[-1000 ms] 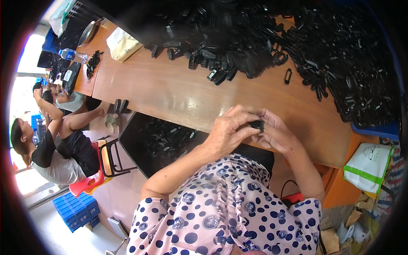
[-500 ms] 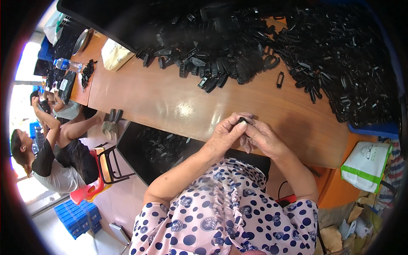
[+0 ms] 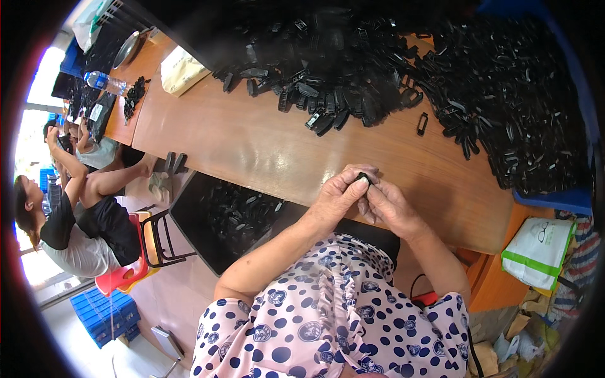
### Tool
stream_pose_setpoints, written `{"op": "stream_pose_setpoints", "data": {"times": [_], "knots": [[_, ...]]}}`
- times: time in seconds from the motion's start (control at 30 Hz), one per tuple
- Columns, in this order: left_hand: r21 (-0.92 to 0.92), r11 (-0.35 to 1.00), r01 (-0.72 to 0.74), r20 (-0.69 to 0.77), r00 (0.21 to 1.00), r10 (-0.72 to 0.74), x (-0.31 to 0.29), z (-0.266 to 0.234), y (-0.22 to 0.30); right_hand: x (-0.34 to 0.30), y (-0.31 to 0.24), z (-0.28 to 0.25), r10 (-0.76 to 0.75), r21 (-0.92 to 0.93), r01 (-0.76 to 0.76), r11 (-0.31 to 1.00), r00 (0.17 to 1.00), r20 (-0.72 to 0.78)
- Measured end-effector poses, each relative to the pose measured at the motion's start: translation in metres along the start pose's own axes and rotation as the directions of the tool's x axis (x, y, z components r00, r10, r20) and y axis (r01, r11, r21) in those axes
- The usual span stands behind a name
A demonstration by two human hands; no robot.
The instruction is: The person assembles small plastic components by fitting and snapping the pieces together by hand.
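A: We have both hands up together at the near edge of the table (image 3: 252, 151). Our left hand (image 3: 337, 200) and right hand (image 3: 389, 208) meet around one small black plastic piece (image 3: 363, 177), pinched at the fingertips just above the wood.

B: How is the grip on it?

A: Both are closed on the piece. Our left thumb and forefinger are curled tight over one end, and our right fingers press in from the other side. Only a sliver of black shows between them, so we cannot tell its full shape.

B: And how do we judge it will handle?

A: Light and stiff, we think, like the rest of the heap of black parts (image 3: 353, 69) piled across the far half of the table. Hard moulded plastic, smooth, so it could slip out of a loose pinch. We would hold it by the flat sides with the fingertips, not by the thin edges.

B: Anything else near us?

A: A single loop-shaped piece (image 3: 422, 123) lies alone on the bare wood, well apart from our hands. Below the table edge on our left sits a dark bin (image 3: 189, 214) with more black parts in it. Another person (image 3: 69, 220) sits farther along on a red stool (image 3: 123, 277), and a water bottle (image 3: 104, 82) lies at that end.
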State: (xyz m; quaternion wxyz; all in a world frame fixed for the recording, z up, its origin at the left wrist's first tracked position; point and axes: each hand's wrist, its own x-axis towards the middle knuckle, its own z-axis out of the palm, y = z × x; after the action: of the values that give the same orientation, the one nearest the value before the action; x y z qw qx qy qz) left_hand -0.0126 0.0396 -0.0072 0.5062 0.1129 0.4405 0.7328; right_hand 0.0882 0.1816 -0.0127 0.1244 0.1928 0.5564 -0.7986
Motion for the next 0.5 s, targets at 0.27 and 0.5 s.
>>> {"op": "stream_pose_setpoints", "data": {"times": [0.27, 0.5], "knots": [[0.979, -0.119, -0.166, 0.200, 0.905, 0.376, 0.035, -0.041, 0.066, 0.033, -0.054, -0.081, -0.581, -0.915, -0.023, 0.402, 0.766, -0.275], [0.650, -0.676, -0.347, 0.506, 0.862, 0.044, 0.063, -0.074, 0.087, 0.061, -0.054, -0.117, -0.652, -0.973, -0.188, 0.133, 0.723, -0.229]]}}
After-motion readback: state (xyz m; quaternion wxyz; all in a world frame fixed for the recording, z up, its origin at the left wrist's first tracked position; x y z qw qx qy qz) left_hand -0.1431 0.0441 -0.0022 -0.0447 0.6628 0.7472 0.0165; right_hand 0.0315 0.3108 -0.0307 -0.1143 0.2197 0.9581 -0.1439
